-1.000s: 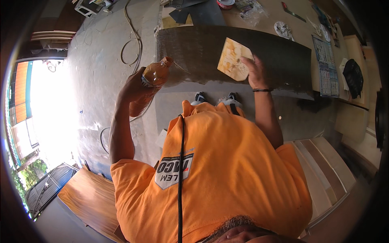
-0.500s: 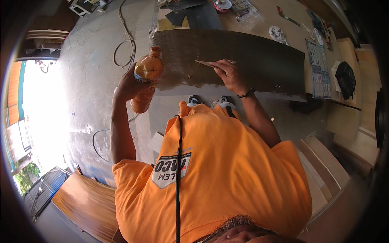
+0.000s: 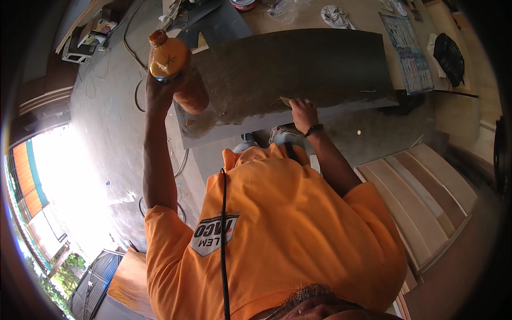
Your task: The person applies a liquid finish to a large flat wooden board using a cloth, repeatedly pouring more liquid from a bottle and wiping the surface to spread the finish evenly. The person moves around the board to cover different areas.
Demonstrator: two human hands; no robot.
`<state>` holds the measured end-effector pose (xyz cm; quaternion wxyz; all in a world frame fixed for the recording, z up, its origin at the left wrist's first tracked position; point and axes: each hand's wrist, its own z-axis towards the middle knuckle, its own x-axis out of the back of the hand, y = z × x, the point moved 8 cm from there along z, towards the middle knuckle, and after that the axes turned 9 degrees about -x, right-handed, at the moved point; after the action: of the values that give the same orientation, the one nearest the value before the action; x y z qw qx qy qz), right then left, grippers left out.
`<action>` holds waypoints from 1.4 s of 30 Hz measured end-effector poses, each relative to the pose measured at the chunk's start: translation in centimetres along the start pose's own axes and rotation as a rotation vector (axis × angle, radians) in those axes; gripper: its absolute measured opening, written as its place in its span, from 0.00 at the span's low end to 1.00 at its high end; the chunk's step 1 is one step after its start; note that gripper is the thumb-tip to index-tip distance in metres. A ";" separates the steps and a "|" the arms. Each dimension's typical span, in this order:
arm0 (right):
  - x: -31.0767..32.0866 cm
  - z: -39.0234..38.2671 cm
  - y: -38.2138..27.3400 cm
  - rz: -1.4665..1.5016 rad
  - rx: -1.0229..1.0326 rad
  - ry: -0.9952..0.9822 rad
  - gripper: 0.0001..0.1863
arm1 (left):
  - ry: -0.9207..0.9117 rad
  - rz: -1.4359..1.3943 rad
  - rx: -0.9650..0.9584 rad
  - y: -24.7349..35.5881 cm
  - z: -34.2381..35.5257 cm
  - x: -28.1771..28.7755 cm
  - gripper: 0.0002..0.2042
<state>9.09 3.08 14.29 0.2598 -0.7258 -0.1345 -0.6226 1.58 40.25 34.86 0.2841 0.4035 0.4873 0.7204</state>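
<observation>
The left grip clasps the bottle, probably soft-walled, best held mid-body; the right grip pinches a light-looking scraper.

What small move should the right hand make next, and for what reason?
Probably, the right hand should draw the thin spreader toward the near edge of the dark sheet. The dark, wet-looking coat ends raggedly there, leaving a paler strip, and the spreader is close to that border. The left hand holds the bottle.
</observation>
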 end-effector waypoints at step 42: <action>-2.9 5.8 10.6 0.504 -0.188 -0.332 0.13 | -0.159 0.391 0.059 -21.0 7.9 -24.1 0.17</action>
<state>18.95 -2.19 8.71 0.3122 -0.8489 0.0672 -0.4212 21.05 32.34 9.52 0.1646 0.5542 0.3967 0.7130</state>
